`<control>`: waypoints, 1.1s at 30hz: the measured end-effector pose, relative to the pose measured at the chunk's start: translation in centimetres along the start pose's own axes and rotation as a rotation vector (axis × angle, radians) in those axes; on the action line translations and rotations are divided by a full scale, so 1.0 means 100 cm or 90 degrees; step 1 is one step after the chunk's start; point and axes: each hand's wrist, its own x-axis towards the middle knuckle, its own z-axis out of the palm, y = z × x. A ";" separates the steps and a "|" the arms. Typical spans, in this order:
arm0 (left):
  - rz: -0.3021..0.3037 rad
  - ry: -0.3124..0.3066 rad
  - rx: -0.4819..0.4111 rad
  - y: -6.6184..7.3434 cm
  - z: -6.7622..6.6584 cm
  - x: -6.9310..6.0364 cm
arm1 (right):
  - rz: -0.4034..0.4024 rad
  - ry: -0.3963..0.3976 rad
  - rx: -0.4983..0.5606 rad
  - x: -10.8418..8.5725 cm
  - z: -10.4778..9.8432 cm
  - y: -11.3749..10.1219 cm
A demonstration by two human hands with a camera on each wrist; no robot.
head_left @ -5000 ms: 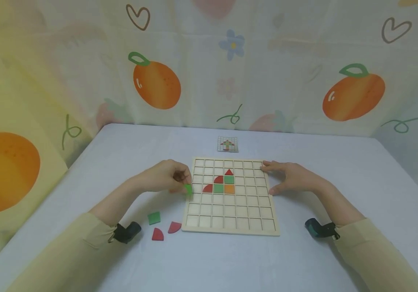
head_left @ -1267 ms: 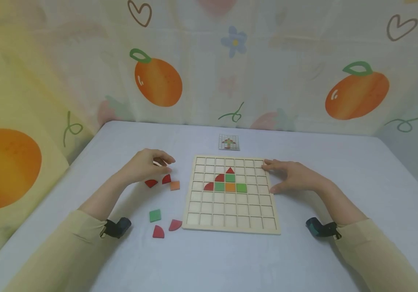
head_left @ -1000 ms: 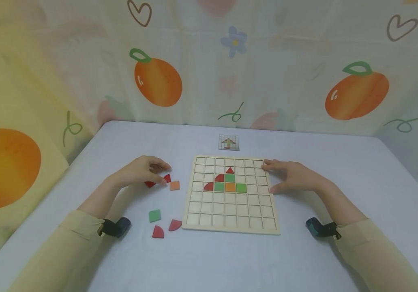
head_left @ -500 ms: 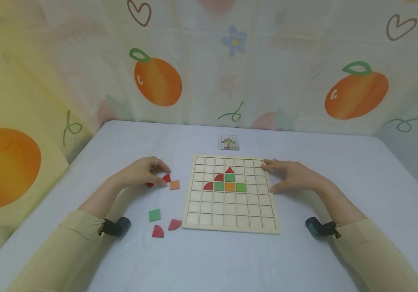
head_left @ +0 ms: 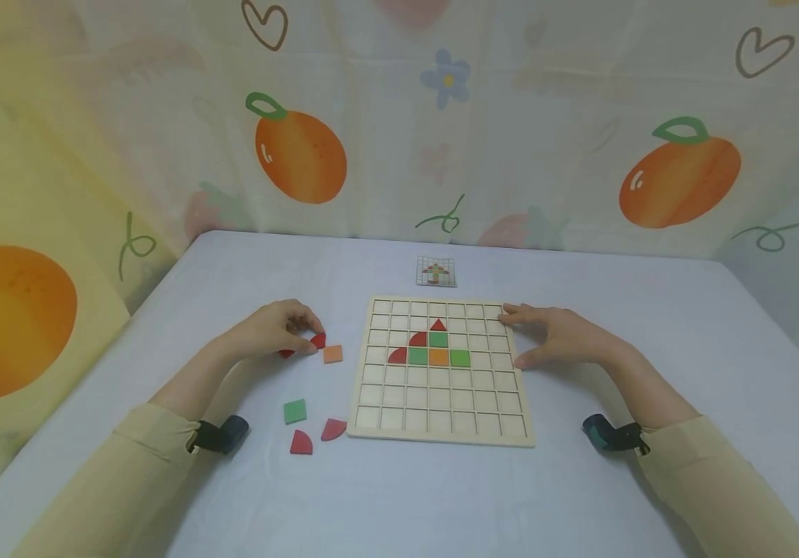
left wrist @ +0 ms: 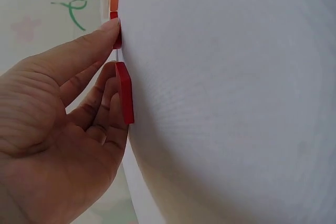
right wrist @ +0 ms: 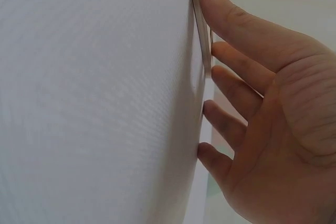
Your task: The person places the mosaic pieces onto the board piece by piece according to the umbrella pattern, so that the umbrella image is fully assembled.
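"Red tile: where do you have it?"

"Left of the board, at the table, one corner just beside the orange tile. I can't tell whether it rests flat or is slightly raised."

"And the grip?"

"The left hand pinches it between thumb and fingertip, the gap only as wide as the tile. I see a second red tile close by the other fingers, but can't tell whether they touch it."

"The right?"

"I see the right hand holding nothing, fingers spread, thumb and a fingertip resting on the board's right edge toward the far corner."

"What's in the grid?"

"A red triangle on top. Below, the upper red wedge and a green square. Then, left to right, the lower red wedge, a second green square, an orange square and a light green square."

"Loose ones?"

"Nearer me, a green tile, a red fan, and another red fan close to the board's left edge. Beyond the board lies a printed card."
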 end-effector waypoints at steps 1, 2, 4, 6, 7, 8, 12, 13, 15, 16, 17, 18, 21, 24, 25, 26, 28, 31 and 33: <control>-0.001 0.001 0.001 0.000 0.000 0.000 | 0.000 0.000 0.000 0.000 0.000 0.000; -0.001 0.002 0.001 0.000 0.000 0.000 | -0.001 0.001 0.001 0.000 0.000 0.000; -0.002 0.005 0.001 0.000 0.000 0.000 | -0.001 0.002 0.003 -0.001 0.000 0.000; -0.009 0.007 -0.002 0.000 0.001 0.000 | -0.005 0.003 0.002 -0.001 0.000 0.000; -0.013 0.007 -0.003 0.000 0.001 0.000 | -0.005 0.003 0.002 -0.001 0.000 0.000; -0.017 0.007 -0.004 0.000 0.001 0.000 | -0.005 0.003 0.003 -0.001 0.000 0.001; -0.026 0.005 -0.003 0.001 0.002 0.001 | -0.005 0.002 0.003 0.000 0.000 0.001; -0.022 0.003 -0.001 0.001 0.001 0.001 | -0.003 0.001 0.005 0.000 0.000 0.001; -0.013 0.001 0.006 0.001 0.001 0.000 | -0.001 0.001 0.003 0.000 0.000 0.001; -0.008 0.000 0.010 0.002 0.000 0.000 | -0.002 0.001 0.001 0.000 0.000 0.000; -0.001 -0.003 0.013 0.002 0.000 0.000 | -0.002 0.001 0.001 0.000 0.000 0.000; 0.005 -0.005 0.016 0.002 0.000 0.000 | -0.003 0.001 -0.001 0.000 0.000 0.000; 0.013 -0.011 0.019 0.004 0.001 0.001 | -0.003 0.000 -0.004 -0.001 0.000 0.000; 0.014 -0.015 0.020 0.005 0.004 0.004 | -0.006 0.000 -0.006 -0.001 -0.001 0.000; 0.013 -0.014 0.020 0.005 0.004 0.004 | -0.004 -0.001 -0.005 -0.001 -0.001 0.000; 0.013 -0.013 0.023 0.005 0.005 0.005 | -0.002 -0.001 -0.003 -0.001 -0.001 0.000; 0.013 -0.010 0.026 0.006 0.007 0.007 | -0.002 -0.001 -0.003 0.000 0.000 0.000; 0.018 -0.007 0.035 0.007 0.009 0.007 | 0.005 -0.001 -0.001 0.001 0.000 0.001; 0.023 -0.007 0.037 0.009 0.009 0.007 | 0.005 0.000 0.000 0.001 0.000 0.001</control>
